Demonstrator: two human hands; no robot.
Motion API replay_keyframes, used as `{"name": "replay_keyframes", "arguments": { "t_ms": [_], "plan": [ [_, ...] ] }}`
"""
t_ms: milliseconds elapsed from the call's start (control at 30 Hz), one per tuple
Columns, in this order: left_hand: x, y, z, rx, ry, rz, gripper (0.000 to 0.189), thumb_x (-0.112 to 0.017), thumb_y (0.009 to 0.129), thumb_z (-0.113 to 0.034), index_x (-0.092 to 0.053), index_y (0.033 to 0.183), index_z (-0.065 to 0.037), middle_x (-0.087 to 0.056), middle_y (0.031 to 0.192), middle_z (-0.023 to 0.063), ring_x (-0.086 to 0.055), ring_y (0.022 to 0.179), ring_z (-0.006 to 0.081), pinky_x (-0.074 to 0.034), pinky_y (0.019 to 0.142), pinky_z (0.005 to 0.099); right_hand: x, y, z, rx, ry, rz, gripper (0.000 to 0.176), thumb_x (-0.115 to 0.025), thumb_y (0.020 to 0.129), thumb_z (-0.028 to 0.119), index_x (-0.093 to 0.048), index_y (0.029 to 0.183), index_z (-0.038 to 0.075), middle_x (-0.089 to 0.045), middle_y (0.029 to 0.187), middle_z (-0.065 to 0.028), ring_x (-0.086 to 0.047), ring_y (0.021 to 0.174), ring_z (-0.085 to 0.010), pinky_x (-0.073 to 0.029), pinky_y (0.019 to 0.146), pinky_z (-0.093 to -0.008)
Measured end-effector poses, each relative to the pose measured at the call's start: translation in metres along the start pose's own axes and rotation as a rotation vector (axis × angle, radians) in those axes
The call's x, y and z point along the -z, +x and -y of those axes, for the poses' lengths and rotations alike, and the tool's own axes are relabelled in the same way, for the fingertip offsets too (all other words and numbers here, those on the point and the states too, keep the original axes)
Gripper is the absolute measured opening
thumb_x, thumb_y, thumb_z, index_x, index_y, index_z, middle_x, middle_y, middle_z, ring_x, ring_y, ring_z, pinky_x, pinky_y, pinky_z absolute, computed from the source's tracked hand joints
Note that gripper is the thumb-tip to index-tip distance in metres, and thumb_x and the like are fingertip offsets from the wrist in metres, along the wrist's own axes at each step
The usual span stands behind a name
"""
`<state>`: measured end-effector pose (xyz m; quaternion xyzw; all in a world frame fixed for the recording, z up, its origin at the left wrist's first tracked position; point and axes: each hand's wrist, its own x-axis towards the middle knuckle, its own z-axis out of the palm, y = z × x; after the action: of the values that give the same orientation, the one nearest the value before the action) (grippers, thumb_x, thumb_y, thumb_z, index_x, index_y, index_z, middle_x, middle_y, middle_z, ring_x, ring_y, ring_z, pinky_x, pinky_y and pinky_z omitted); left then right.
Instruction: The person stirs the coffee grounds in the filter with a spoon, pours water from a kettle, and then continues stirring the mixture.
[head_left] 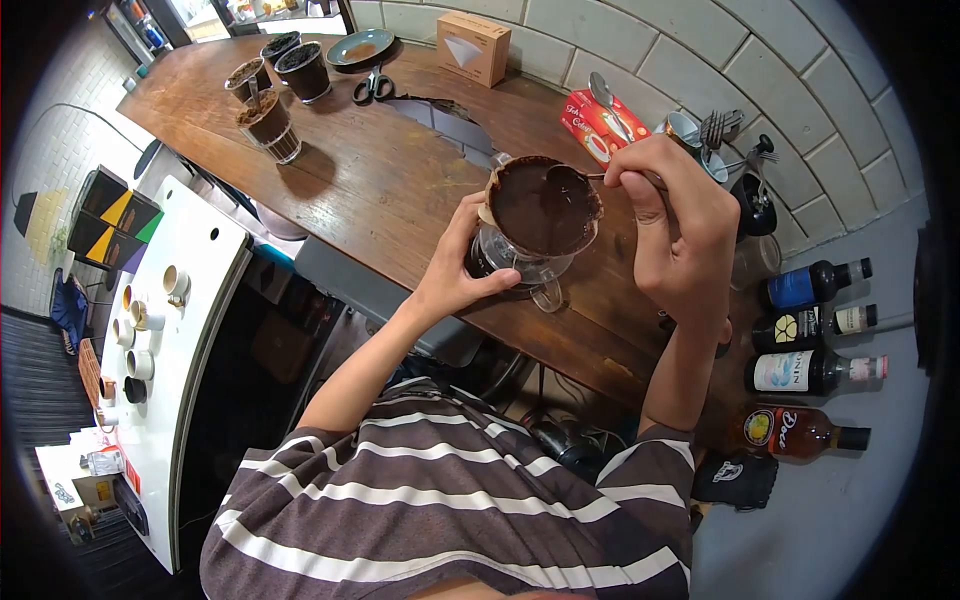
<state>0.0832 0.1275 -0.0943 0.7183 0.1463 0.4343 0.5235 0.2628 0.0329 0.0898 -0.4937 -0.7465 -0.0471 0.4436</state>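
Observation:
My left hand (462, 268) wraps round a glass coffee dripper and the clear carafe (545, 272) under it, thumb along the near side. Dark wet coffee (540, 212) fills the paper filter (597, 228), whose rim is stained with grounds. Between the pinched fingers of my right hand (685, 225) is a thin spoon (594, 177). Its far end reaches into the coffee near the right rim and is partly hidden there. A glass handle (547, 296) sticks out below the carafe toward me.
Glasses of brown grounds (268, 125), scissors (374, 87), a plate (361, 48) and a filter box (473, 48) stand toward the far left. A red box (600, 125) with a spoon, a utensil cup (752, 205) and several bottles (800, 372) line the right. White cups (140, 364) sit on another counter.

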Motion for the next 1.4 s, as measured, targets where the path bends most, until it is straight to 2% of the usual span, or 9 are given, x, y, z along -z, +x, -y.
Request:
{"name": "replay_keyframes", "arguments": {
  "t_ms": [33, 167, 333, 667, 833, 1067, 1167, 1233, 1400],
  "plan": [
    [0.0, 0.0, -0.001, 0.003, 0.0, 0.001, 0.087, -0.081, 0.074, -0.031, -0.036, 0.14, 0.002, -0.039, 0.137, 0.0123, -0.044, 0.129, 0.0239, -0.035, 0.107, 0.0366, -0.002, 0.0, -0.001, 0.005, -0.003, -0.001, 0.001, -0.058, 0.088, -0.002, -0.057, 0.089, -0.001, -0.058, 0.079, -0.0138, -0.06, 0.073, -0.0327, -0.048, 0.066, -0.0355],
    [0.0, 0.0, -0.001, 0.011, 0.005, 0.0, 0.087, -0.081, 0.073, -0.031, -0.036, 0.14, 0.002, -0.04, 0.137, 0.0125, -0.044, 0.128, 0.0243, -0.036, 0.107, 0.0368, -0.011, -0.001, -0.008, 0.004, 0.02, 0.035, 0.001, -0.056, 0.089, -0.001, -0.057, 0.089, -0.001, -0.058, 0.079, -0.0149, -0.059, 0.071, -0.0335, -0.047, 0.066, -0.0372],
    [0.001, 0.0, 0.0, -0.002, 0.027, 0.002, 0.087, -0.081, 0.073, -0.031, -0.037, 0.14, 0.002, -0.04, 0.137, 0.013, -0.044, 0.128, 0.025, -0.036, 0.107, 0.0371, -0.018, 0.0, -0.007, -0.137, 0.09, 0.178, 0.007, -0.052, 0.093, 0.004, -0.055, 0.089, -0.001, -0.057, 0.076, -0.0169, -0.057, 0.069, -0.0362, -0.045, 0.062, -0.041],
    [0.0, -0.001, 0.003, -0.003, 0.007, -0.005, 0.088, -0.082, 0.073, -0.032, -0.036, 0.14, 0.001, -0.04, 0.137, 0.013, -0.044, 0.128, 0.0249, -0.036, 0.107, 0.0371, -0.021, 0.001, -0.003, -0.246, 0.085, 0.216, 0.012, -0.05, 0.096, 0.008, -0.054, 0.091, -0.002, -0.058, 0.072, -0.0199, -0.057, 0.064, -0.0379, -0.043, 0.06, -0.0432],
    [0.0, -0.001, 0.001, -0.001, 0.008, -0.003, 0.088, -0.082, 0.073, -0.031, -0.036, 0.14, 0.001, -0.04, 0.137, 0.013, -0.044, 0.128, 0.0246, -0.036, 0.107, 0.0368, -0.021, 0.001, -0.002, -0.293, 0.177, 0.209, 0.013, -0.048, 0.098, 0.007, -0.053, 0.091, -0.003, -0.057, 0.069, -0.0186, -0.057, 0.059, -0.0321, -0.043, 0.057, -0.0401],
    [0.0, -0.001, 0.0, -0.003, -0.001, -0.006, 0.087, -0.082, 0.073, -0.031, -0.036, 0.14, 0.002, -0.04, 0.137, 0.013, -0.044, 0.128, 0.0244, -0.036, 0.107, 0.0368, -0.022, -0.001, -0.006, -0.26, 0.216, 0.155, 0.014, -0.048, 0.098, 0.007, -0.054, 0.09, -0.002, -0.057, 0.067, -0.0154, -0.055, 0.055, -0.0268, -0.042, 0.055, -0.0367],
    [0.0, 0.0, 0.001, -0.005, 0.017, -0.003, 0.087, -0.082, 0.073, -0.031, -0.037, 0.14, 0.002, -0.04, 0.137, 0.013, -0.044, 0.128, 0.0245, -0.036, 0.107, 0.0368, -0.019, -0.002, -0.008, -0.296, 0.208, 0.163, 0.014, -0.048, 0.098, 0.008, -0.055, 0.089, -0.001, -0.055, 0.064, -0.0123, -0.054, 0.052, -0.0212, -0.041, 0.053, -0.033],
    [0.001, 0.0, 0.001, -0.008, 0.02, 0.0, 0.086, -0.082, 0.073, -0.03, -0.037, 0.14, 0.002, -0.039, 0.137, 0.0131, -0.044, 0.128, 0.0247, -0.036, 0.107, 0.0368, -0.019, -0.004, -0.01, -0.278, 0.217, 0.113, 0.016, -0.048, 0.099, 0.01, -0.055, 0.088, 0.0, -0.052, 0.061, -0.0084, -0.051, 0.05, -0.0147, -0.039, 0.051, -0.0293],
    [0.0, 0.0, 0.001, -0.02, 0.009, 0.003, 0.086, -0.081, 0.074, -0.03, -0.037, 0.14, 0.002, -0.039, 0.137, 0.0131, -0.044, 0.129, 0.0245, -0.036, 0.107, 0.0367, -0.021, -0.005, -0.009, -0.272, 0.289, 0.017, 0.018, -0.048, 0.099, 0.011, -0.055, 0.087, 0.0, -0.051, 0.061, -0.0056, -0.049, 0.051, -0.0109, -0.038, 0.051, -0.027]
  ]
}}
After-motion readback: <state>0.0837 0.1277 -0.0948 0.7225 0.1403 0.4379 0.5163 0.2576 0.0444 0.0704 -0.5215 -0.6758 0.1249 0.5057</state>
